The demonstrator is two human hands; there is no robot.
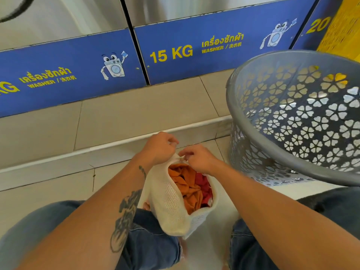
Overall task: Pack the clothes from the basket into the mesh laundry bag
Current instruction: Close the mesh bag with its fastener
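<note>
A white mesh laundry bag (171, 203) stands on the floor between my knees, its mouth open toward me. Inside it lie orange clothes (187, 184) and a red garment (203, 187). My left hand (159, 147) pinches the far left edge of the bag's opening. Close beside it, my right hand (198, 158) pinches the same far edge. A grey plastic laundry basket (288, 149) with flower-shaped holes stands tilted at the right; no clothes show inside it.
Blue-fronted washers (175, 53) marked 15 KG line the back on a raised tiled step (136, 114). My knees in blue jeans (148, 236) flank the bag. A yellow basket (342, 28) sits at the top right corner.
</note>
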